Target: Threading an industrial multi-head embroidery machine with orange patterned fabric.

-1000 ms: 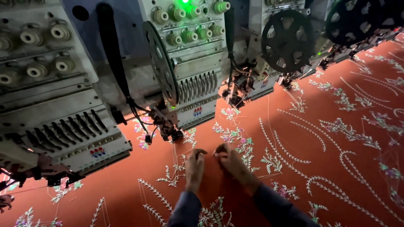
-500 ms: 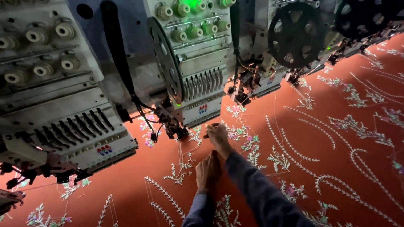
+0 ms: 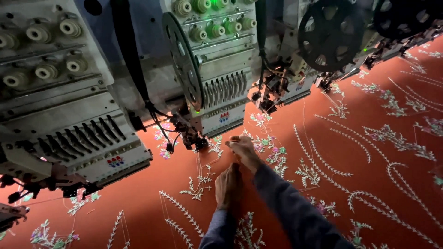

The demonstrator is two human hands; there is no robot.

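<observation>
A stretch of rust-orange fabric [image 3: 295, 138] lies flat under a row of embroidery machine heads, stitched with pale leafy sprays and small pink and green flowers. The right hand [image 3: 242, 148] reaches forward onto the cloth just in front of the middle machine head [image 3: 210, 74], fingers drawn together as if pinching something fine; what it pinches, if anything, is too small to tell. The left hand [image 3: 228, 186] rests nearer the viewer, just behind the right, fingers close together and pressed flat on the fabric, holding nothing. Both forearms wear dark blue sleeves [image 3: 286, 212] and come in from the bottom edge.

On the front of the middle head, low down, sits a small rectangular label [image 3: 224, 117] with red and blue marks on white. A similar label [image 3: 115, 162] sits on the left machine head [image 3: 60, 115]. A green light [image 3: 214, 4] glows at the top of the middle head. A dark spoked wheel [image 3: 330, 34] hangs at upper right.
</observation>
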